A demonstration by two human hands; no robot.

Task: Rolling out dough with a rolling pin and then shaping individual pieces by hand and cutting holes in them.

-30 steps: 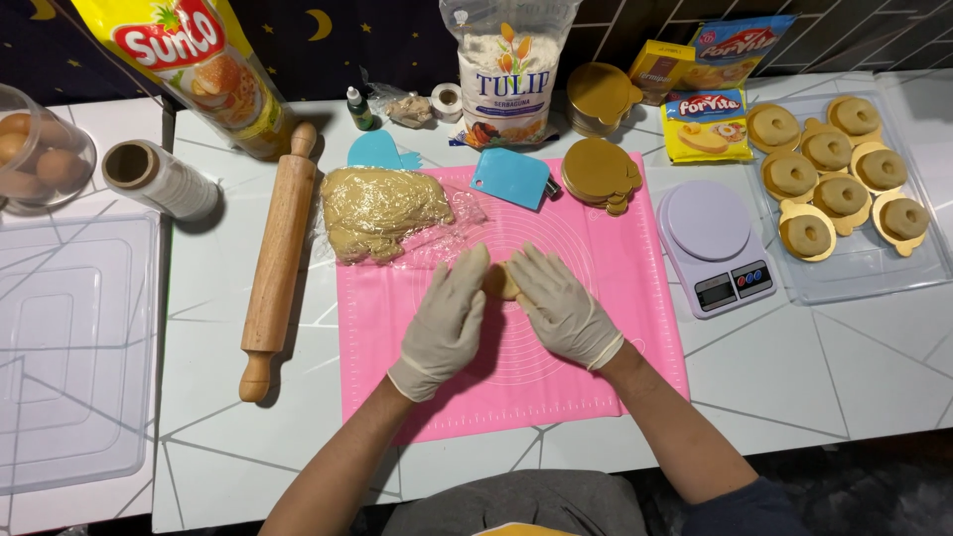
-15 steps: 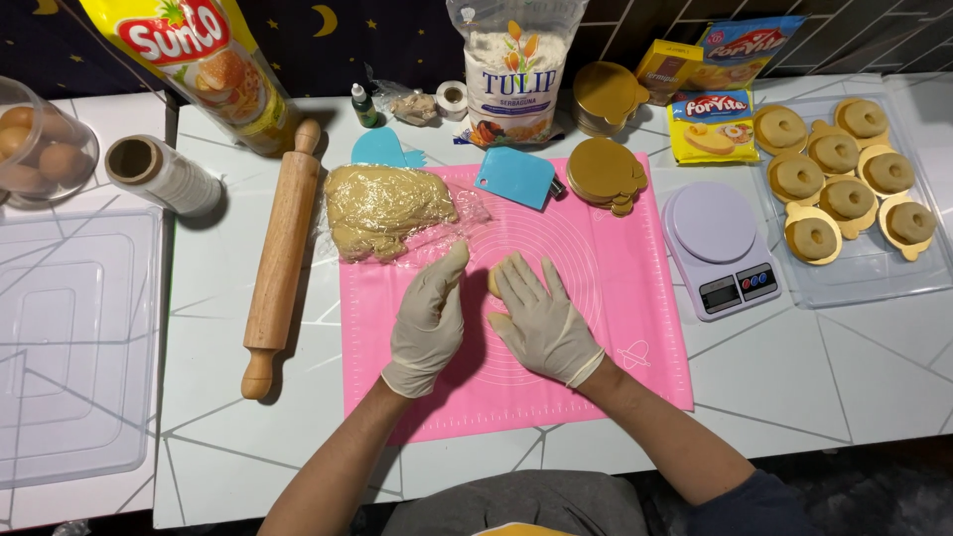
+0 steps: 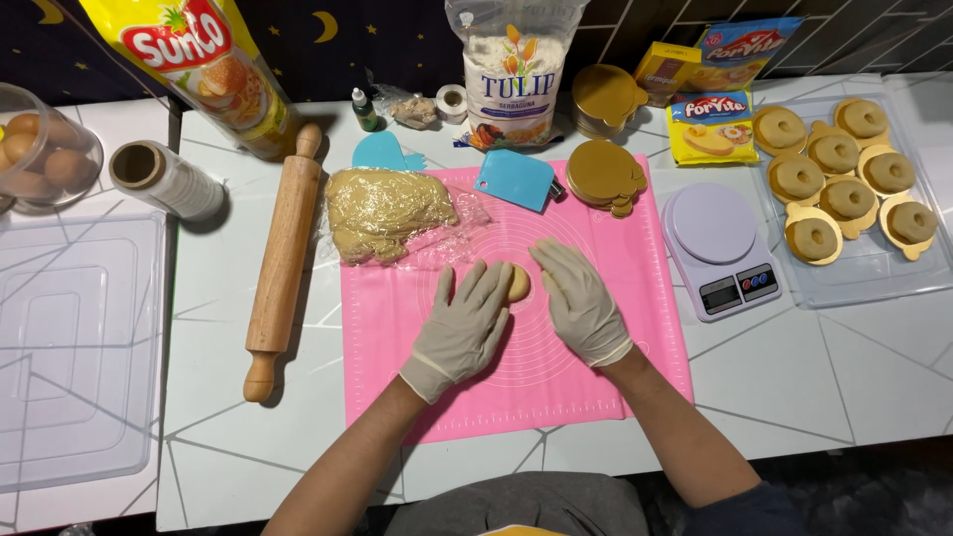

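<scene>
Both gloved hands moved back together around dough ball.
Left hand, right hand open, flat, flanking it; neither grips.

bright even light, soft shadows, sharp

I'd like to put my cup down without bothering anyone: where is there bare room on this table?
Bare tabletop lies below the scale and tray of pastries, right of the pink mat. Another patch lies between the rolling pin and the mat's lower left. The back edge, around the flour bag, is crowded.
</scene>
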